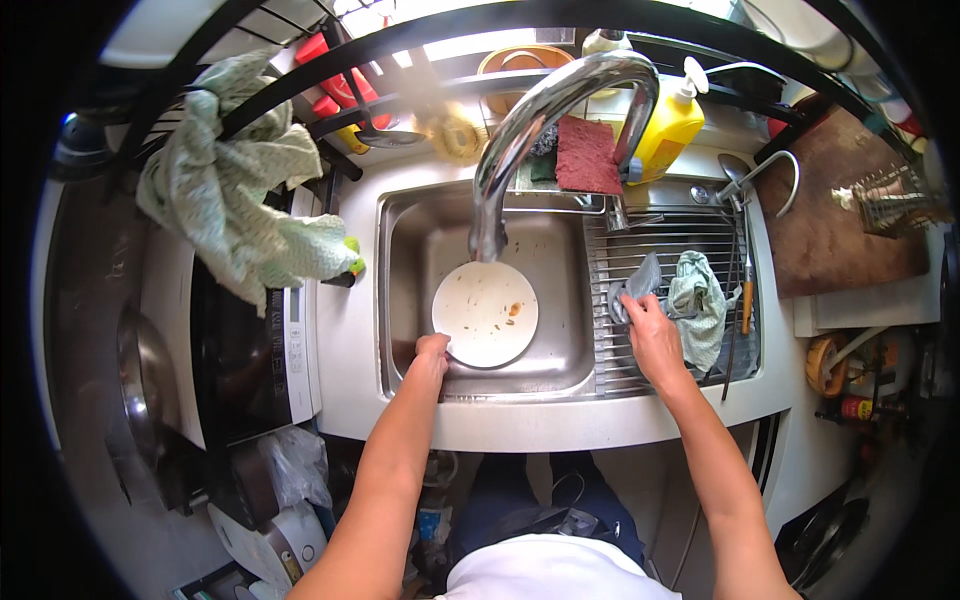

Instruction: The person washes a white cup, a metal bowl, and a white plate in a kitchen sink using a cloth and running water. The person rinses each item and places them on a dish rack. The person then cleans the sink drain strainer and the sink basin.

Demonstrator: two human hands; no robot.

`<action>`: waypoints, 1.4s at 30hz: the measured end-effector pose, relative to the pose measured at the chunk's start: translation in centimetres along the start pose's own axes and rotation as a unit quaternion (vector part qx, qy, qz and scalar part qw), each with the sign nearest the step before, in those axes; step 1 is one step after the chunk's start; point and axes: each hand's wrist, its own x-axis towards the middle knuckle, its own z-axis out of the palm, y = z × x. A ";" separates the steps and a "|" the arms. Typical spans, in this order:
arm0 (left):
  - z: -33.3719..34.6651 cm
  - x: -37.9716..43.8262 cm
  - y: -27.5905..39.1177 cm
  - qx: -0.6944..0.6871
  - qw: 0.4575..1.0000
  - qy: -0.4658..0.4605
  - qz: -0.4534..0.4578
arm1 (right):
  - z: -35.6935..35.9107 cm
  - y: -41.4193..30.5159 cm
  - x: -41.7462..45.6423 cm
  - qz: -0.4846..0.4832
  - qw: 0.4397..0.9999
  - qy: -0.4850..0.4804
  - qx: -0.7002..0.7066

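My left hand (pixel 434 348) grips the lower left rim of a round white plate (pixel 486 315), which bears small food scraps and lies over the steel sink basin (pixel 562 300). To the right, my right hand (pixel 651 322) pinches a crumpled grey piece of cloth or plastic (pixel 642 276) on the roll-up metal drying rack (pixel 622 247). Beside that hand, a pale green patterned cloth (pixel 699 307) lies bunched on the rack. Above the plate arches a chrome faucet (pixel 491 172). More food scraps are scattered on the basin's bottom.
Behind the sink stand a red scouring pad (pixel 587 156) and a yellow pump bottle (pixel 669 135). A cloth (pixel 232 180) hangs at the left from a black metal rack (pixel 420 41) that spans overhead. A wooden cutting board (pixel 832 217) and an orange-handled tool (pixel 747 306) are at the right.
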 end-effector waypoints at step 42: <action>1.6 -31.8 8.2 0.181 0.917 -0.156 0.321 | 13.2 -19.5 8.0 -0.091 0.930 0.086 0.345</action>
